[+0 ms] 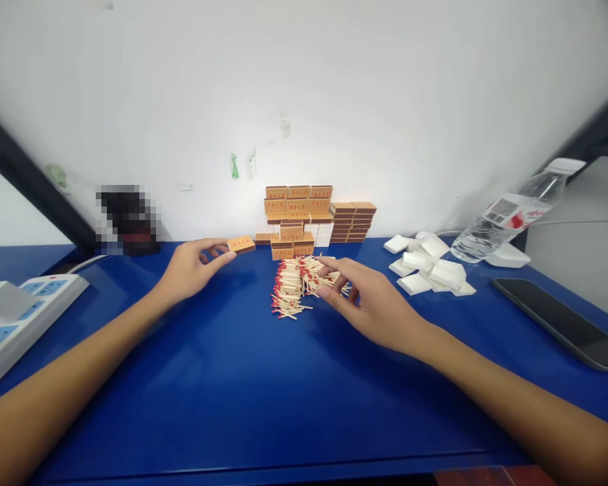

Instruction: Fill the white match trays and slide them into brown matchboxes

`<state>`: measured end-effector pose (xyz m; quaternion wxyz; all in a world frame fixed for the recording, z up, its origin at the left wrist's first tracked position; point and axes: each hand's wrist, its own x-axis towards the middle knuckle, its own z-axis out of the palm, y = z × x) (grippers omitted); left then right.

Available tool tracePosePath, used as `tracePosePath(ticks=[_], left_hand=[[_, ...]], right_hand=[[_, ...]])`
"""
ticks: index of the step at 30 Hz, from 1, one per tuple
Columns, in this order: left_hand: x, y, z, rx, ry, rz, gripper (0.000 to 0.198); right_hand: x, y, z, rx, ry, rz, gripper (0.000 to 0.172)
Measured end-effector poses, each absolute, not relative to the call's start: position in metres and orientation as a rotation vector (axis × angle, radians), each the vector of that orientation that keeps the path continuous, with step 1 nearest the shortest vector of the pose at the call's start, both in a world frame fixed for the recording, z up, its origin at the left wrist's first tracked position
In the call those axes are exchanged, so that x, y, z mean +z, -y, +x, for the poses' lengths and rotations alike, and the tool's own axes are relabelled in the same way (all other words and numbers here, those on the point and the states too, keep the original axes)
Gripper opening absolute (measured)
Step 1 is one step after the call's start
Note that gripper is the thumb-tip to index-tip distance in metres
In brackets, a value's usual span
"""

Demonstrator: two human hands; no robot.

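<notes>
Between thumb and fingers, my left hand (pixel 195 266) grips a small orange matchbox (pixel 241 244) with red lettering, held left of the stacks. My right hand (pixel 362 297) reaches over the right side of a pile of red-tipped matches (pixel 296 287), its thumb and fingers apart. No match shows clearly between those fingers. Behind the pile stand stacked orange matchboxes (pixel 298 206), some leaning upright. Beside them on the right rises a neat stack of matchboxes with brown sides (pixel 353 223). A few white box pieces (pixel 324 234) sit between the two groups.
White paper trays (pixel 430 263) lie heaped at the right. A clear water bottle (pixel 511 212) leans against the wall, with a black phone (pixel 562 324) in front. A power strip (pixel 35 317) lies at the left on the blue table (pixel 243 398). A blurred dark object (pixel 129 219) stands behind it.
</notes>
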<state>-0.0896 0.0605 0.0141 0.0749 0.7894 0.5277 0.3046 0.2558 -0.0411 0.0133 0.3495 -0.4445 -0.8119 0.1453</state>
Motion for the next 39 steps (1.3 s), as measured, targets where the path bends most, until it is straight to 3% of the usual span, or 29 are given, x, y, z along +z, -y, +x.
tracePosePath(ticks=[14, 25, 32, 35, 39], left_hand=[[-0.004, -0.128, -0.092, 0.663, -1.827, 2.584, 0.05], [0.003, -0.127, -0.064, 0.624, -1.947, 2.61, 0.042], [0.02, -0.091, -0.064, 0.61, -1.932, 2.601, 0.05], [0.024, -0.061, -0.06, 0.588, -1.843, 2.609, 0.048], [0.028, -0.03, -0.053, 0.554, -1.634, 2.643, 0.042]], right_hand=[[0.015, 0.031, 0.267, 0.254, 2.142, -1.161, 0.021], [0.023, 0.028, 0.275, 0.158, 2.159, -1.21, 0.022], [0.051, 0.003, 0.334, -0.3, 2.169, -1.572, 0.027], [0.063, -0.005, 0.37, -0.019, 2.317, -1.653, 0.021], [0.067, -0.004, 0.399, 0.401, 2.302, -1.846, 0.035]])
